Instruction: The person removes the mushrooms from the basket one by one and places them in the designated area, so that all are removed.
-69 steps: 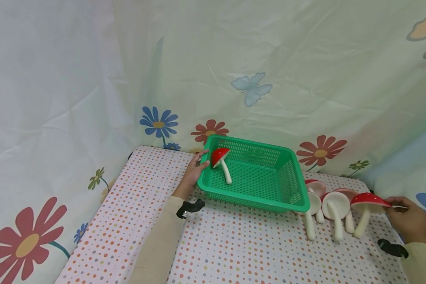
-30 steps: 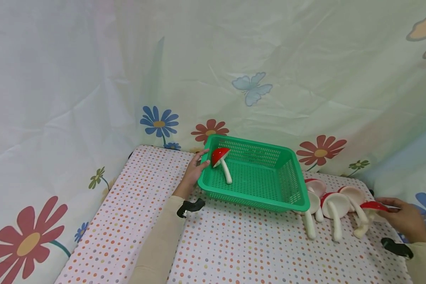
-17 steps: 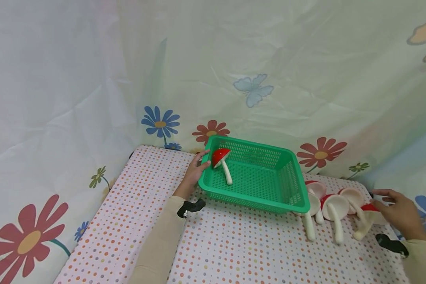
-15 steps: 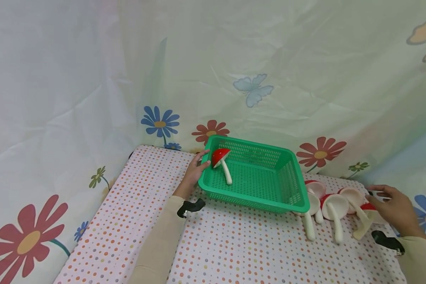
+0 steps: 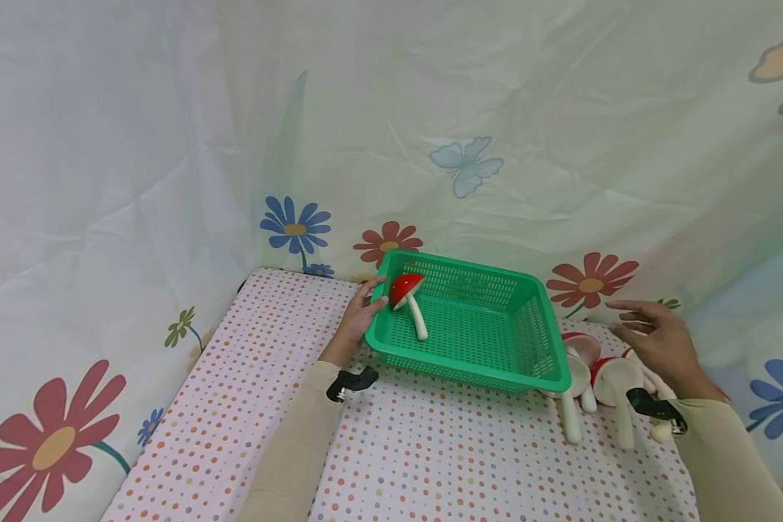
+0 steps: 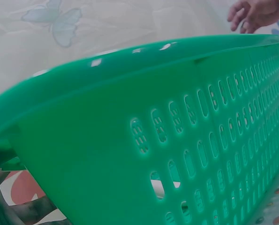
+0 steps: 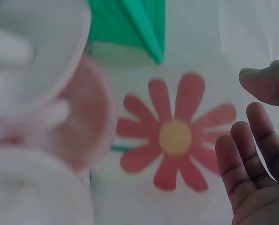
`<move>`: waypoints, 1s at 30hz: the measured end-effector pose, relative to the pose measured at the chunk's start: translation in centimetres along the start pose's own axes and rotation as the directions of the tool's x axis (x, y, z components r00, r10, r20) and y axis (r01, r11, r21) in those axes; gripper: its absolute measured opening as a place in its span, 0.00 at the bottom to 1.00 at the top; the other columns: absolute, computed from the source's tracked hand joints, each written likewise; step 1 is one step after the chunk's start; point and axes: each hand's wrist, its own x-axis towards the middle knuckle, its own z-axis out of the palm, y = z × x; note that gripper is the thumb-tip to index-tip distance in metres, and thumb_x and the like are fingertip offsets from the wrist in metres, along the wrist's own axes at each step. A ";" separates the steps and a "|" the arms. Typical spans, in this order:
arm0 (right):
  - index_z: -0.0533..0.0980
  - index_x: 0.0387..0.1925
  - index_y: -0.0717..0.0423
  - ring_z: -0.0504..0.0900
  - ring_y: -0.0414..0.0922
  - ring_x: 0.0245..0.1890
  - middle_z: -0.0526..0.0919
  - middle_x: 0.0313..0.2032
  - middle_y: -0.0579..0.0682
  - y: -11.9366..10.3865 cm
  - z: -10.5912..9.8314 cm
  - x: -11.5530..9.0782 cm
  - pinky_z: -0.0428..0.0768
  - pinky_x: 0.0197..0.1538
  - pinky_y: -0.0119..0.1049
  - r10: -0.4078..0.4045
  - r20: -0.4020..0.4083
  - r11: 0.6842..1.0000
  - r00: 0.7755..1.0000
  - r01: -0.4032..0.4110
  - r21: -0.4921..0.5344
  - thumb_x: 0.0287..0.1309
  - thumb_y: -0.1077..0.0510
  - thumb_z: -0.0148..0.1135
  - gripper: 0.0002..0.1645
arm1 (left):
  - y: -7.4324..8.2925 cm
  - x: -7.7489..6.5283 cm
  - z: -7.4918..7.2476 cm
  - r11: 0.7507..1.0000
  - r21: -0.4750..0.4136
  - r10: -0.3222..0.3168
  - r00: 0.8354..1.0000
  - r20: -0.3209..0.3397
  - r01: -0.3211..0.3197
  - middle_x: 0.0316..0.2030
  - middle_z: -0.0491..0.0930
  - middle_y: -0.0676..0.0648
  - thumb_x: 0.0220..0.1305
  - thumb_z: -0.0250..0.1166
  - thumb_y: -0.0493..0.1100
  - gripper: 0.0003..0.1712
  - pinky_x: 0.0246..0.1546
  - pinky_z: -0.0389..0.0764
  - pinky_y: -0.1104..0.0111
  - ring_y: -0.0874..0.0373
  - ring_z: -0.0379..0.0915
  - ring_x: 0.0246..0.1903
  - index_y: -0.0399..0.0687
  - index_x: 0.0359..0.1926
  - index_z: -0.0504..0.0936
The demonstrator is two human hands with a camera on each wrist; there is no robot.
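My left hand (image 5: 354,322) holds the left end of a green plastic basket (image 5: 463,371), thumb and fingers at its rim. In the left wrist view, the basket wall hides most of that hand. A toy mushroom (image 5: 407,288) with a red, white-dotted cap and white stem leans inside the basket's left end. My right hand (image 5: 665,346) hovers over the right-hand group of mushrooms (image 5: 616,380), its fingers apart and holding nothing. The right wrist view shows the right hand's fingers (image 7: 233,161) extended near a printed red flower. The hand and forearm hide some mushrooms.
The basket stands on a dotted tablecloth (image 5: 417,457) near the back edge. Behind it hangs a printed curtain (image 5: 391,109) with flowers and butterflies. A mushroom stem (image 5: 569,420) lies close to the basket's right corner.
My right hand has let go of the rightmost mushroom, now hidden behind the arm. It has moved left and up, over the other mushrooms. The left hand and basket have stayed put.
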 end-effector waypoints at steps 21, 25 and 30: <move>0.75 0.61 0.58 0.75 0.19 0.43 0.80 0.53 0.59 -5.0 5.9 4.5 0.75 0.44 0.14 -0.064 0.153 0.984 0.986 0.036 0.177 0.66 0.50 0.62 0.26 | 0.1 -0.1 -0.1 1.000 -0.001 -0.011 0.999 0.033 0.011 0.76 0.52 0.48 0.74 0.56 0.43 0.29 0.66 0.66 0.43 0.42 0.57 0.70 0.60 0.73 0.64; 0.75 0.59 0.57 0.76 0.21 0.45 0.80 0.54 0.57 -6.0 6.9 5.2 0.75 0.45 0.17 -0.088 0.172 0.972 0.981 0.046 0.231 0.66 0.51 0.62 0.24 | 0.5 0.0 -0.3 0.999 -0.013 -0.035 0.998 0.058 0.036 0.77 0.51 0.45 0.74 0.56 0.41 0.30 0.67 0.65 0.43 0.40 0.56 0.71 0.56 0.74 0.63; 0.77 0.56 0.58 0.79 0.22 0.44 0.80 0.51 0.51 -7.3 8.2 6.0 0.77 0.44 0.18 -0.112 0.166 0.954 0.980 0.059 0.294 0.65 0.54 0.63 0.21 | 0.5 0.1 -0.4 0.999 -0.021 -0.032 0.997 0.065 0.034 0.77 0.50 0.44 0.73 0.56 0.40 0.30 0.67 0.65 0.42 0.40 0.56 0.71 0.55 0.74 0.63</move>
